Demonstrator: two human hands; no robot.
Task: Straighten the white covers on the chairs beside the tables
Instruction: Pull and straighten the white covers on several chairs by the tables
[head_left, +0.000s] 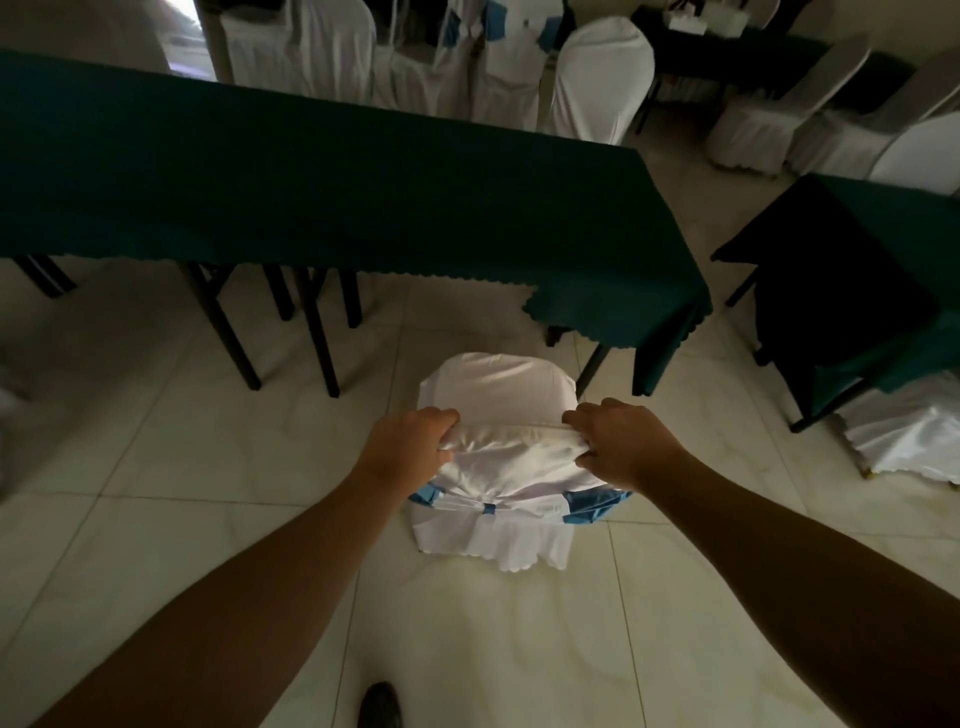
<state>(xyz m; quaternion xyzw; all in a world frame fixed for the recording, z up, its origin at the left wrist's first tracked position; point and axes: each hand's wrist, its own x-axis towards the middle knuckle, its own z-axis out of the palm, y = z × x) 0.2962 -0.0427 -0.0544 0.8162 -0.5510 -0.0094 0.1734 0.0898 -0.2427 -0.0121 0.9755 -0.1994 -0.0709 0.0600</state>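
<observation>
The left hand (410, 449) and the right hand (618, 444) both clutch the top edge of the chair's backrest, fingers curled closed over bunched satin of the white cover (511, 465), one at each upper corner. Between them the fabric is drawn in a taut ridge across the top of the back, with shiny wrinkles fanning down below it. A blue sash (589, 506) wraps the back lower down, cinched at the middle by a small blue band, and the pleated skirt of the cover hangs beneath it to the floor. The covered seat shows beyond the hands, pointing toward the near edge of a long table under a dark green tablecloth (322, 192), close to its right corner. The chair stands on pale floor tiles (156, 467), apart from the table. A second green-draped table (883, 228) stands at the right, and more white-covered chairs (602, 78) line the far side.
</observation>
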